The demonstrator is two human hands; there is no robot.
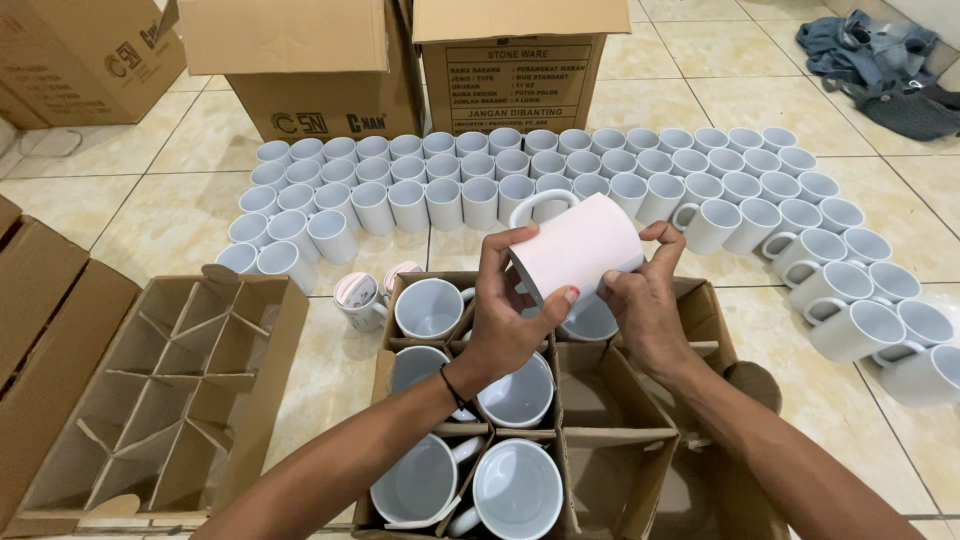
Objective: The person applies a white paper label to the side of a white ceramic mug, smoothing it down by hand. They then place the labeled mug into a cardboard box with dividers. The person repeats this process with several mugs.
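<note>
Both hands hold one white ceramic mug with a pale pink paper wrap tilted on its side above a brown cardboard box with cardboard dividers. The left hand grips the mug's rim end, thumb across the wrap; the right hand pinches the wrap's edge at the base. Smoothing that edge likely goes best with the left grip steady and the handle turned away. The box's left cells hold five white mugs, mouths up; its right cells look empty. At the floor's left edge sits an empty divided cardboard box. Rows of white mugs stand beyond.
</note>
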